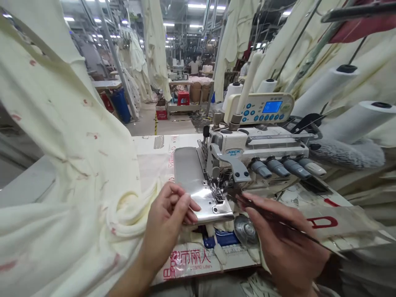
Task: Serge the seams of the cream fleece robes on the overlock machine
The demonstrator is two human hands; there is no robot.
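My right hand (284, 243) is closed around a pair of dark, slender tweezers (262, 212), their tip close to the needle area of a white overlock sewing machine (229, 144). Thumb against curled fingers, my left hand (170, 214) rests at the front left of the machine's shiny metal plate (188, 165). Whatever may be between those fingers is hidden or too small to see. The presser foot (218, 192) sits at the plate's right side. No fabric shows under it.
Cream fabric (77, 177) with small reddish marks drapes over the left side. A control panel (262, 108) with a lit blue screen tops the machine. White thread cones (331, 84) stand at right. A round metal disc (245, 229) lies below the plate.
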